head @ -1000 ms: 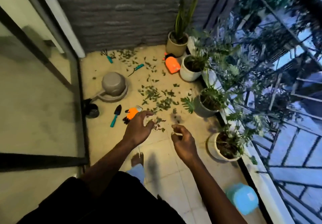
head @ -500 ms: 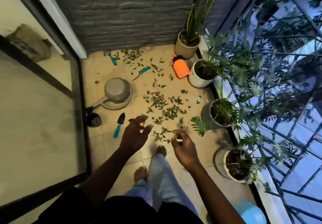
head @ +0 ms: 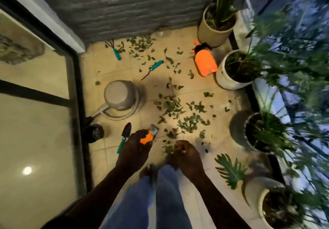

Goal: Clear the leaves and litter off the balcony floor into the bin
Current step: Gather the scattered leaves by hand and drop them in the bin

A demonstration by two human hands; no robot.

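Since a second ago the person has stepped in, so the left hand (head: 134,150), fingers curved down, overlaps an orange-and-grey glove-like item (head: 146,138) and the curled right hand (head: 187,157) hangs by the scattered green leaves (head: 175,110) on the beige tiled floor (head: 194,79); whether either hand grips anything cannot be told, and gathering looks about to begin.

No writing, label, brand or number can be read on anything here; the view is dim and blurred.

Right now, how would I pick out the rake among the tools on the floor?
Find the grey wall at the far end. At its foot, nearest the door frame, lies the rake. Unlike the trowel, its teal handle ends in spread black prongs.
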